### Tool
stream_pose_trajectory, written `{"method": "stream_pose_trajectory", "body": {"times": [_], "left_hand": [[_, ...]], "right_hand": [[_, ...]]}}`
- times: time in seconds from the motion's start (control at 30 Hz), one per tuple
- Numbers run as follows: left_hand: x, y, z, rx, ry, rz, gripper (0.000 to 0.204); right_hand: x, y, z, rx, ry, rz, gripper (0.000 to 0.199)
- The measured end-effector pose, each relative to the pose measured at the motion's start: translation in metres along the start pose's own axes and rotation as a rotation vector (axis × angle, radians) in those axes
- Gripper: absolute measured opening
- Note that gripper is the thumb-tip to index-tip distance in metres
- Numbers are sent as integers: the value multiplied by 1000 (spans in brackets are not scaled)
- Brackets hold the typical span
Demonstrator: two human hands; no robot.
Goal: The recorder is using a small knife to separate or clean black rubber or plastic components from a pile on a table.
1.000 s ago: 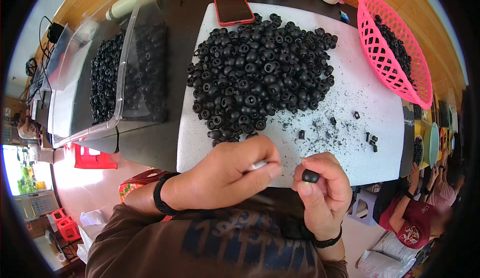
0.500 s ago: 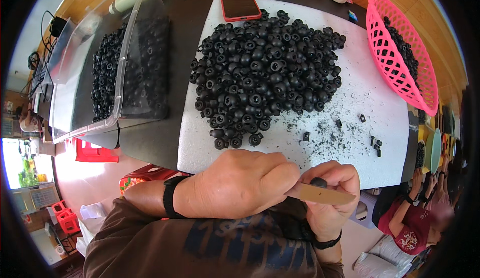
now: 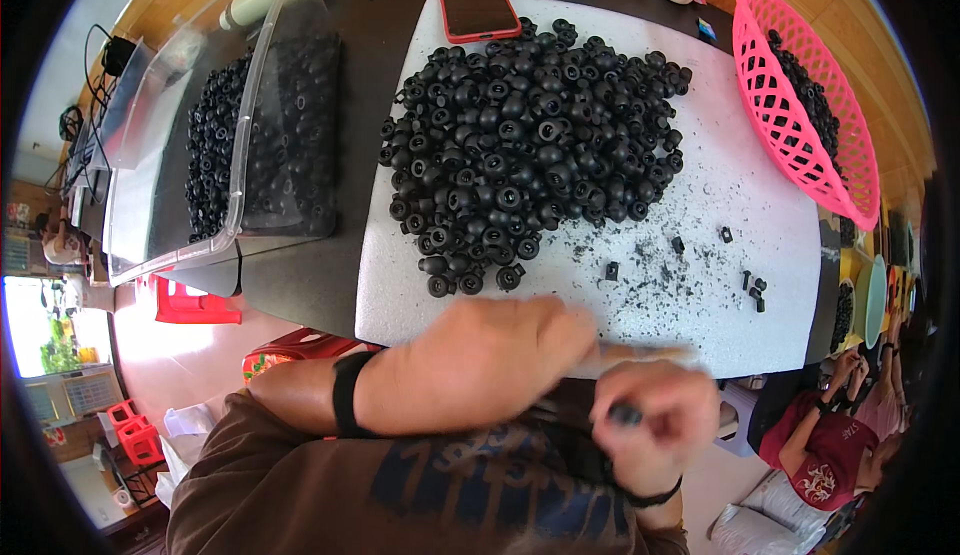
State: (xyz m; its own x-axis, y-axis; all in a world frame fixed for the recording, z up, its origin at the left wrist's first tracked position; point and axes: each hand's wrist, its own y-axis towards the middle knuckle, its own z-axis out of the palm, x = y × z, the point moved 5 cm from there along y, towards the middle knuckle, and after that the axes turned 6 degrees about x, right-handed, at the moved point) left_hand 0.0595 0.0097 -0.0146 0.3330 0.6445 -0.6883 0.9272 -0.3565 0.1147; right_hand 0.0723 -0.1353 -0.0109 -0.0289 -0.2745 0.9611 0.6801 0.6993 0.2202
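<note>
Clear bin (image 3: 250,135): it stands at my far left on the dark worktop (image 3: 300,275), partly filled with small black rubber parts seen through its wall.
White board (image 3: 720,205): it lies on the worktop to the right of the bin and carries everything in the middle of the scene.
Pile of black parts (image 3: 530,145): a broad heap of round black pieces covers the left and middle of the board, with black crumbs and a few small bits scattered to its right.
Phone (image 3: 478,7): it rests at the far edge of the board, touching the top of the pile.
Left hand (image 3: 490,365): my fist is closed around a thin pale tool (image 3: 640,353), whose blurred tip points right, over the near edge of the board.
Right hand (image 3: 650,420): just right of and below my left, my fingers are curled narrow around one small black part (image 3: 627,414), which shows between them close to my chest.
Pink basket (image 3: 800,105): it stands tilted at the far right edge of the board, with black parts inside.
</note>
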Motion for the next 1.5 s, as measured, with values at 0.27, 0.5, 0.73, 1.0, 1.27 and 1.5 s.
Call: {"method": "stream_pose_trajectory", "body": {"times": [0.27,0.5,0.73,1.0,1.27,1.5], "left_hand": [[-3,7,-7,142,-443,-257,12],[-10,9,-7,325,-765,-201,20],[-15,13,-2,427,-923,-178,21],[-13,15,-1,430,-865,-126,17],[-21,5,-10,72,-324,103,13],[-29,1,-8,6,-161,197,19]], "right_hand": [[10,-7,-7,-133,-99,-224,39],[7,-10,-5,-243,-90,-162,36],[5,-10,-1,-262,-89,-131,33],[1,-11,-1,-300,-63,-42,28],[-1,-12,-5,-299,-126,-70,31],[2,-12,-3,-329,-309,-138,34]]}}
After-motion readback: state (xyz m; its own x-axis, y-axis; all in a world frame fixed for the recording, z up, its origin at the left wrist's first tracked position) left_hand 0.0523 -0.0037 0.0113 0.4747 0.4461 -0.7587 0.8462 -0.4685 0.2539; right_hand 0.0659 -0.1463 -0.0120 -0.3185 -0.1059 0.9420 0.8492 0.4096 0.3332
